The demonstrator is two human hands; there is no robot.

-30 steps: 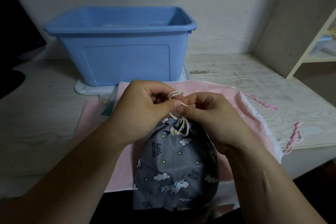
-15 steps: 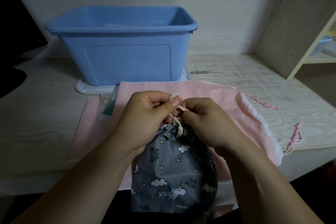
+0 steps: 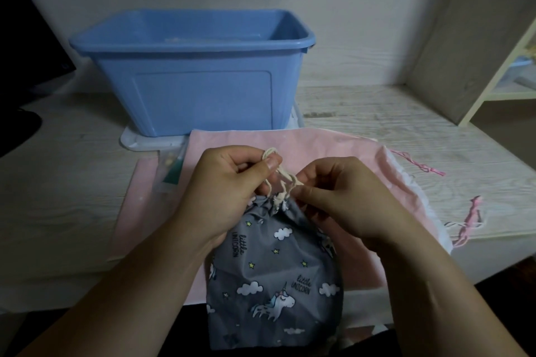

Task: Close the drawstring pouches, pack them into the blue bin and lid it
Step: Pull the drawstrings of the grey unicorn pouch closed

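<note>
The grey pouch (image 3: 275,284) is seen printed with white clouds, yellow stars and unicorns, its cord (image 3: 282,180) cream. The pink pouch (image 3: 319,145) is shown plain and pale; the bin (image 3: 203,95), solid blue.

Wooden table (image 3: 377,130), cream shelf (image 3: 510,95), clear packet (image 3: 169,171)

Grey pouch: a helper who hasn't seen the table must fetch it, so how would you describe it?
Find the blue bin at the back of the table. Before it lies a flat pink pouch, and on that the grey pouch, its cream cord pinched by the left hand and right hand. Only it is printed with unicorns, clouds and stars.
</note>
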